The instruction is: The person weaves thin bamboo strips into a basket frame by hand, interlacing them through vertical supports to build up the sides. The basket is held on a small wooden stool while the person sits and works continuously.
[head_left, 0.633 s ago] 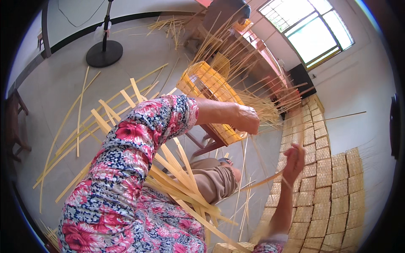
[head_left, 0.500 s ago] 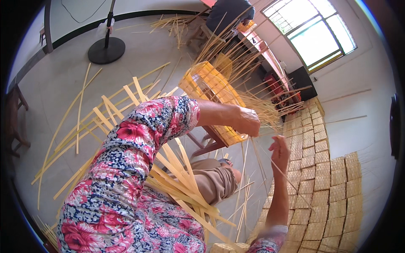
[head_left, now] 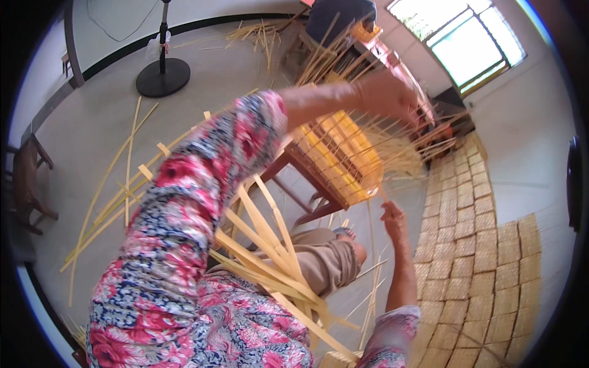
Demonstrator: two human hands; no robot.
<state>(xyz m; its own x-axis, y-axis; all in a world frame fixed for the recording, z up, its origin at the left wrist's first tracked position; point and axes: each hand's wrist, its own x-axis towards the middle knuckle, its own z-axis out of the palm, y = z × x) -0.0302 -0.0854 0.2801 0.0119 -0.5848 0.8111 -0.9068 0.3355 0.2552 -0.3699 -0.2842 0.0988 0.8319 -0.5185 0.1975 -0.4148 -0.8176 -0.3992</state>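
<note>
A yellow woven basket [head_left: 362, 162] with long loose strips sticking out lies tilted on a dark wooden stool [head_left: 313, 184]. My left arm reaches across it. Above the basket's far side, my left hand [head_left: 389, 98] is smeared by motion, so its fingers and anything in them cannot be made out. My right hand [head_left: 394, 219] is closed just below the basket's near right corner. A thin strip [head_left: 383, 192] runs from that corner to its fingertips. Wide pale strips [head_left: 264, 224] lie across my lap.
Rows of woven pieces [head_left: 457, 245] cover the floor at right. Long strips [head_left: 98, 202] lie on the floor at left, near a black round stand base [head_left: 162, 78]. A wooden stool [head_left: 27, 181] stands at far left. Another person [head_left: 337, 18] sits at the back.
My left hand has swung up and away from the basket's near corner to above its far side. My right hand has shifted slightly left and closed near the corner. The view has tilted slightly.
</note>
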